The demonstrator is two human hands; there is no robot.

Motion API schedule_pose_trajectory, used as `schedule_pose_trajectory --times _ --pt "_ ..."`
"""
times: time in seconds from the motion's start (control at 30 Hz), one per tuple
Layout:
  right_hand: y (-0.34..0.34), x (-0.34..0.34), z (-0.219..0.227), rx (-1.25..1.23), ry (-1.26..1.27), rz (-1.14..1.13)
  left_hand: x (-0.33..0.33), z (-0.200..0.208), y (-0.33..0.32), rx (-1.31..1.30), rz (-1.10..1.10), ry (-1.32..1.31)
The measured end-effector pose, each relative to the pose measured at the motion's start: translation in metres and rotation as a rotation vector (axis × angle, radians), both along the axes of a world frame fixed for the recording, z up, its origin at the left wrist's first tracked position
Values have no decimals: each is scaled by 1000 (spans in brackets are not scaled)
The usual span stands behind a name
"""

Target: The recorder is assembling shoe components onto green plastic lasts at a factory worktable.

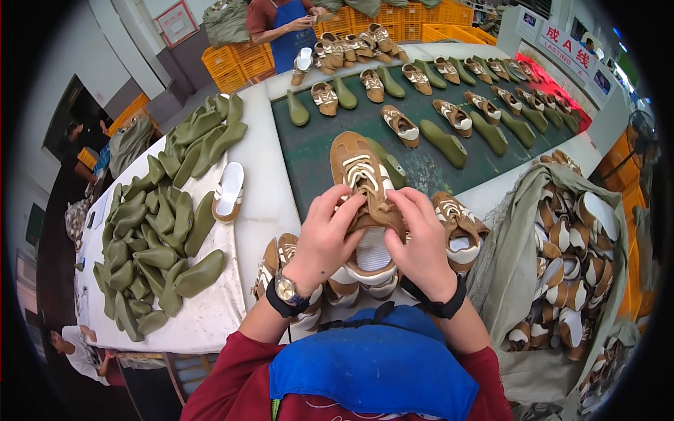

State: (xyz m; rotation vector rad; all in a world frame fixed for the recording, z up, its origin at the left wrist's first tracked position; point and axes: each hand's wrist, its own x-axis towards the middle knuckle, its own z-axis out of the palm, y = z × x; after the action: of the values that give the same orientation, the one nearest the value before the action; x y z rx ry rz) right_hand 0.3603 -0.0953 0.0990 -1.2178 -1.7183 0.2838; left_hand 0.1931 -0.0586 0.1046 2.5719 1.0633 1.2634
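Between my hands is a brown sneaker with cream laces, its toe pointing away from me and its white-lined heel opening toward me. My left hand grips its left side near the tongue, fingers bent at the laces. My right hand holds the other side, thumb by the opening and fingers along the upper. Part of a green shoe last shows just behind the sneaker. More brown sneakers stand close around my wrists, one on the right and others on the left.
A green conveyor belt carries rows of sneakers and green lasts. On the left, a white table bears a heap of lasts and a single shoe. A sack of shoe uppers stands right. A co-worker works across the belt.
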Motion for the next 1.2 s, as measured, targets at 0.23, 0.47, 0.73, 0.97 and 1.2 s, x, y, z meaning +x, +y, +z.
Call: schedule_pose_trajectory --times 0.23,0.47,0.73,0.97,1.2 --pt "8 -13 -8 -53 195 76 -20 -17 -4 -243 205 -160" --pt "-9 -39 -5 -17 -292 347 -45 -30 3 -161 326 -69" --pt "88 -24 10 -160 -543 465 -87 -35 20 -295 296 -136" --pt "250 2 -75 -421 -736 202 -183 -93 58 -357 594 67" --pt "335 -26 -211 -573 -759 56 -290 -161 79 -571 922 210"
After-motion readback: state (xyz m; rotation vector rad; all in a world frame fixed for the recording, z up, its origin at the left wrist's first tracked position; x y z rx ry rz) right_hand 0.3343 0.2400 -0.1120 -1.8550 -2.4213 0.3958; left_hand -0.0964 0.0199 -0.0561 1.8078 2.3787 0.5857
